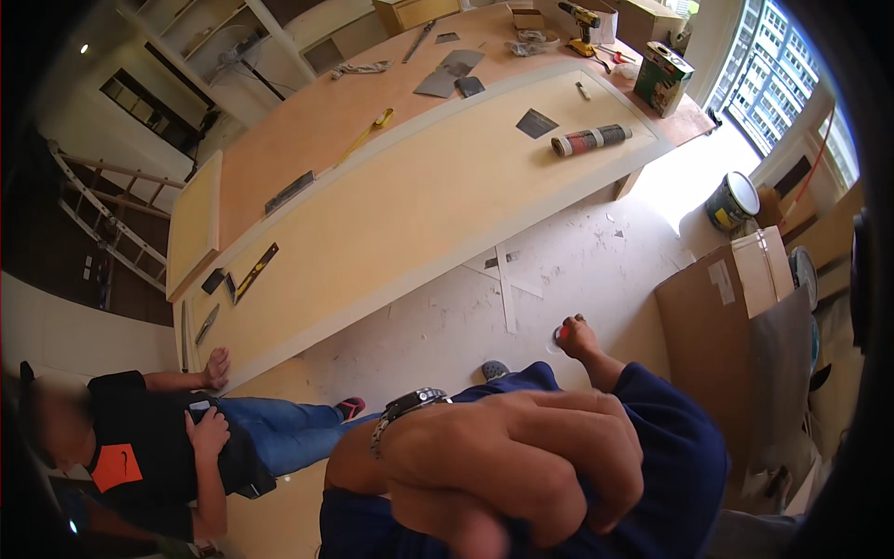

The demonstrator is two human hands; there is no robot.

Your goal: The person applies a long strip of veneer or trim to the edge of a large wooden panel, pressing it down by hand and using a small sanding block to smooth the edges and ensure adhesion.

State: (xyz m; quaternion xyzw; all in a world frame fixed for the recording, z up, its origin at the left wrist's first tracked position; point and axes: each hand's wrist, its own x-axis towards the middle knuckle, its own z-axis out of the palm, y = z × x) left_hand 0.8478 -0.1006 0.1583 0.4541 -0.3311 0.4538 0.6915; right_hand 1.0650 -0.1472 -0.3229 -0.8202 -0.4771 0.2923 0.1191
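My left hand point(517, 456), with a metal watch point(414, 402) on its wrist, is large and close in the foreground. Its fingers curl over toward the right, and anything inside them is hidden. Lower and farther right, my right hand point(579, 337) is closed around a small red round object point(562, 333), held over the floor. Beyond both hands lies a long pale wooden panel point(400, 224) with a whitish border. On it rest a dark and red cylinder point(591, 140), a dark square sheet point(536, 123), a try square point(253, 275) and a knife point(207, 323).
A person point(154, 438) in a black shirt stands at left, one hand at the panel's corner. Behind the panel are a yellow tape measure point(384, 118) and a drill point(584, 26). A cardboard box point(708, 303) and a bucket point(733, 200) stand right; a ladder point(112, 224) leans left.
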